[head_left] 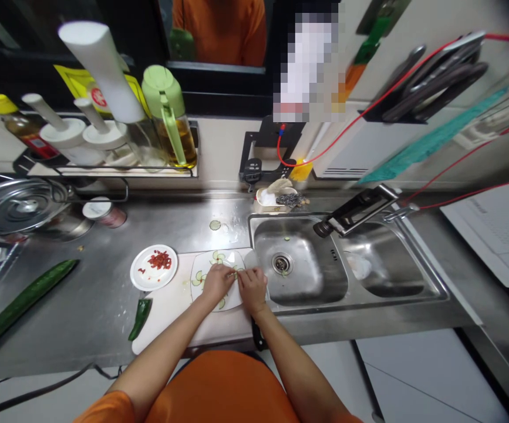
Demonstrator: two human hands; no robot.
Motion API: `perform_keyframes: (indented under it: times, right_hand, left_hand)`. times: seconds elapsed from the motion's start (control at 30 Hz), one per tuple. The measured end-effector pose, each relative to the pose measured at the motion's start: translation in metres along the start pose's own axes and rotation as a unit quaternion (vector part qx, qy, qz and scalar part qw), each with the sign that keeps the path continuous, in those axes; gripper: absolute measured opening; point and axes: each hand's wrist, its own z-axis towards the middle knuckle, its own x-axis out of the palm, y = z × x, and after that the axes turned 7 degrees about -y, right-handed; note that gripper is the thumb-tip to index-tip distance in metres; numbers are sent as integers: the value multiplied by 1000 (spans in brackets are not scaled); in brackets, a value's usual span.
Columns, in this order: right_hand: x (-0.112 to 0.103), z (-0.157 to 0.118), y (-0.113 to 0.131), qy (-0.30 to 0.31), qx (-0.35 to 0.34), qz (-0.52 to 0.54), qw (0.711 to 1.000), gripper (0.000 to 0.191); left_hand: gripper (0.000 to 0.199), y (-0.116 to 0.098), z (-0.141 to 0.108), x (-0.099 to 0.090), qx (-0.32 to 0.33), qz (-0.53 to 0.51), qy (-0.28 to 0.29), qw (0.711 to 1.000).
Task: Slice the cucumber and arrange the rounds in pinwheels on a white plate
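The left hand (pixel 219 282) and the right hand (pixel 253 289) are bunching their fingertips close together over a white, rounded-square plate (pixel 201 263); whether they are pinching a tiny piece cannot be told, the spot being too small and partly covered. Around them, thin, pale, green-edged slices (pixel 199 279) are lying on that plate in fanned clusters. The step in hand seems to be arranging by fingertip, and the next move is probably calling for light, precise pressure that spares the neighbouring slices. The plate is resting on a pale, flat cutting board (pixel 170 320). To the left, a small, round white plate (pixel 136 270) is bearing chopped red bits (pixel 160 259); farther out, a long, dark-green cucumber (pixel 27 305) is lying on the steel counter (pixel 100 294).
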Motion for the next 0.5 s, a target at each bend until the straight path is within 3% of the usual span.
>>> perform_keyframes:
  times: [0.5]
  right_hand:
    - [2,-1,-5,16,-24,-10,1000,14]
  left_hand:
    - [16,5,2,4,41,8,24,999]
